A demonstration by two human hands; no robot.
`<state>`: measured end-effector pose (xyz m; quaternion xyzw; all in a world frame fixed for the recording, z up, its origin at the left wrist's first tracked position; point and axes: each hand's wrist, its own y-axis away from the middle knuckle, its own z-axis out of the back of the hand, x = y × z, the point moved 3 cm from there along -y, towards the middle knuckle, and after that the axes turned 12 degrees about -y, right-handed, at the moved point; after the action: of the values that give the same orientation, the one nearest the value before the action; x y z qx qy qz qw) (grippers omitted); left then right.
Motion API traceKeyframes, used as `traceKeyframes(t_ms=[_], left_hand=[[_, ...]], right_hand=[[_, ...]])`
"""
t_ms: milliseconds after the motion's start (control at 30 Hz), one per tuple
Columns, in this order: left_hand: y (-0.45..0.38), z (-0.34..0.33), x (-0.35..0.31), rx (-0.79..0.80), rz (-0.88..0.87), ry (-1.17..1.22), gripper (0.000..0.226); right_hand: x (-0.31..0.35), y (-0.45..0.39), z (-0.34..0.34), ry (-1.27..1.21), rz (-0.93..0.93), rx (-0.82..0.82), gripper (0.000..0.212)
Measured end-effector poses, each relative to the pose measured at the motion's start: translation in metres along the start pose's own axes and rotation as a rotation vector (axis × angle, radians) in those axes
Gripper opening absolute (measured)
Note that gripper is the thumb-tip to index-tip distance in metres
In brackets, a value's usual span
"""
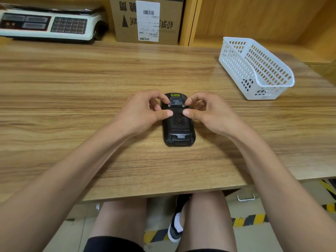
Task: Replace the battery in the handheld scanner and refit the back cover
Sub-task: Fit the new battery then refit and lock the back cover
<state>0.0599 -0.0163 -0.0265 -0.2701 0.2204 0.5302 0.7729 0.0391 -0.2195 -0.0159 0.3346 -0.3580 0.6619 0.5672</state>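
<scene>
the chunky black plastic handheld scanner lies face down in the middle of the pale wooden table, right in front of the person. its dark back cover looks like it is on. two small silver screws sit near the far end. i think the step is working those two fasteners, though i cannot tell if they are being loosened or tightened. to do it well, press down softly so the scanner does not slide, and turn both sides evenly.

the left hand has curled fingers at the left screw and its thumb flat on the cover. the right hand does the same on the right side. both arms reach in straight from the table edge.
</scene>
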Motion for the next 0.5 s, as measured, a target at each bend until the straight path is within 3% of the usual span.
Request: traceKeyframes(t_ms=[233,500], left_hand=[[-0.002,-0.001,0.001,0.006,-0.01,0.002,0.026],[-0.009,0.002,-0.002,0.117,-0.019,-0.036,0.025]], right_hand=[[0.001,0.006,-0.003,-0.008,0.005,-0.091,0.017],[0.003,0.011,-0.004,-0.042,-0.001,-0.086,0.018]])
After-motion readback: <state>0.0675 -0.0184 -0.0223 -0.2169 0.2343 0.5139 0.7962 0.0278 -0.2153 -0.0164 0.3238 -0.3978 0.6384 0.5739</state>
